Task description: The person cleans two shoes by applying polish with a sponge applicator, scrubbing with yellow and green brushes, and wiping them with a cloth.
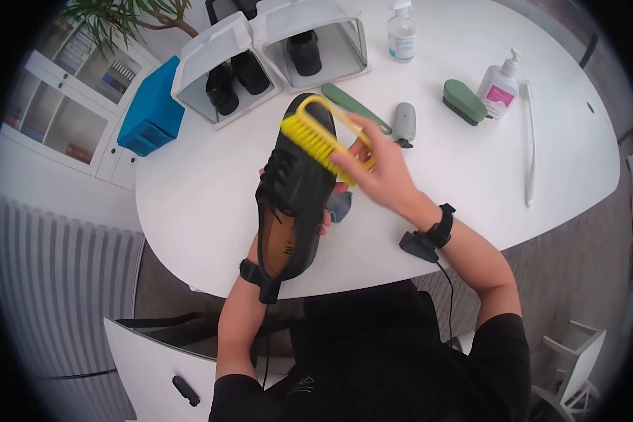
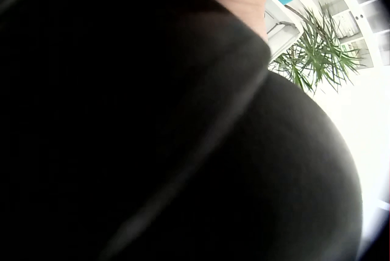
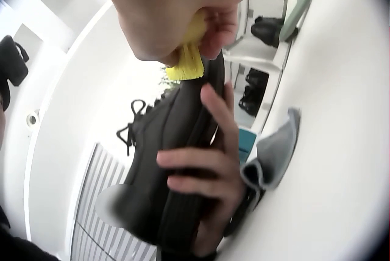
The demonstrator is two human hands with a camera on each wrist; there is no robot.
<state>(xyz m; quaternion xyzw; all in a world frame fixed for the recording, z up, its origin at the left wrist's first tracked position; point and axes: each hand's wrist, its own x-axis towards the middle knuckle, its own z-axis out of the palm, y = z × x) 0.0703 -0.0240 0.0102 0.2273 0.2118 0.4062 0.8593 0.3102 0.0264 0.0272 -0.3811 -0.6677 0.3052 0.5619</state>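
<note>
A black lace-up shoe (image 1: 302,190) with a tan insole is held up over the table, its toe pointing away. My left hand (image 3: 219,178) grips it from beneath and the side, fingers spread along the sole and heel; in the head view the shoe hides most of that hand. My right hand (image 1: 385,176) holds a yellow brush (image 1: 313,144) by its looped handle, bristles down against the shoe's upper near the toe. Behind the shoe, a grey cloth (image 1: 340,207) lies on the table. Black shoe surface fills most of the left wrist view.
Two clear-fronted shoe boxes (image 1: 225,42) with black shoes stand at the back, beside a blue box (image 1: 151,105). A green-handled tool (image 1: 356,107), a grey bottle (image 1: 404,122), a green brush (image 1: 464,103), a pump bottle (image 1: 499,88), a spray bottle (image 1: 401,35) and a white stick (image 1: 530,151) are rightward.
</note>
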